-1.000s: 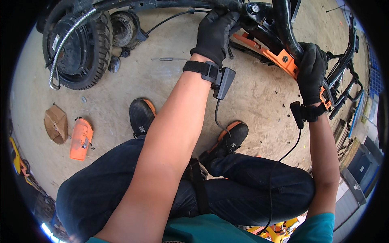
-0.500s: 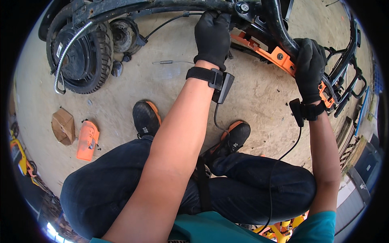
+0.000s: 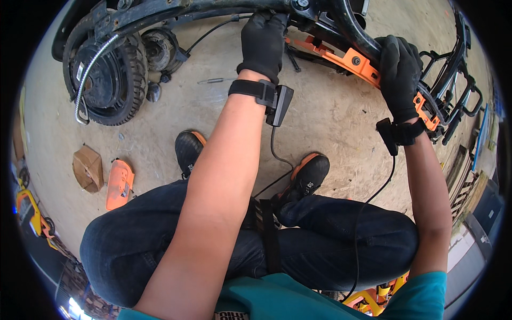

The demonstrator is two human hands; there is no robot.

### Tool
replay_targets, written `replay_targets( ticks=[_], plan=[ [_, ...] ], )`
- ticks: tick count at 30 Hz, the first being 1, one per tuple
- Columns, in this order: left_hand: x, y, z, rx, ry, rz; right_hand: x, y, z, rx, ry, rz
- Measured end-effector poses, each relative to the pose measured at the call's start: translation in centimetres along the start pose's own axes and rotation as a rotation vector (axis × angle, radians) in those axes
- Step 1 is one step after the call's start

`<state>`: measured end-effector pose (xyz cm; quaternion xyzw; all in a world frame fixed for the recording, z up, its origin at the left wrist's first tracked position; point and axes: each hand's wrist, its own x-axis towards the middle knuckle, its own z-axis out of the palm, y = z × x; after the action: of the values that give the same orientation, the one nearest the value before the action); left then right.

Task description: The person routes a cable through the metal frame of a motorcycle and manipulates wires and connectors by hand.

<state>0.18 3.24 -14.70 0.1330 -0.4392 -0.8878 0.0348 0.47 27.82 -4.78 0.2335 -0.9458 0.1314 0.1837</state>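
A black metal vehicle frame (image 3: pixel 165 16), scuffed and curved, spans the top of the head view. My left hand (image 3: pixel 263 45), in a black glove, is closed at the frame's lower edge, its fingertips partly hidden. To the right, my gloved right hand (image 3: pixel 399 74) wraps round the bent black tube (image 3: pixel 356 37) of the same frame. An orange panel (image 3: pixel 352 61) with a bolt runs under that tube and passes behind my right hand. Attached at the frame's left end is a black wheel with a knobby tyre (image 3: pixel 130 80).
A flexible metal conduit (image 3: pixel 81 88) hangs beside the wheel. A brown cardboard box (image 3: pixel 87 169) and a loose orange cover (image 3: pixel 120 184) lie on the concrete floor at left. More black frames (image 3: pixel 453 90) stand at far right. A cable (image 3: pixel 368 202) trails from my right wrist.
Both hands and the frame between them have shifted a little left and up in view. A black leg-like part now shows beside my left hand. Both hands keep their hold.
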Motion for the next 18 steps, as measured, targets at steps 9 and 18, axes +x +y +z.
replay_targets(
  ticks=[9,18],
  plan=[
    [0.6,-0.8,-0.6,-0.008,-0.049,-0.04,0.0,0.1,0.0,-0.041,-0.015,0.004],
    [-1.3,0.7,1.3,0.372,0.132,0.152,-0.1,0.2,-0.2,-0.064,-0.043,-0.008]
  ],
)
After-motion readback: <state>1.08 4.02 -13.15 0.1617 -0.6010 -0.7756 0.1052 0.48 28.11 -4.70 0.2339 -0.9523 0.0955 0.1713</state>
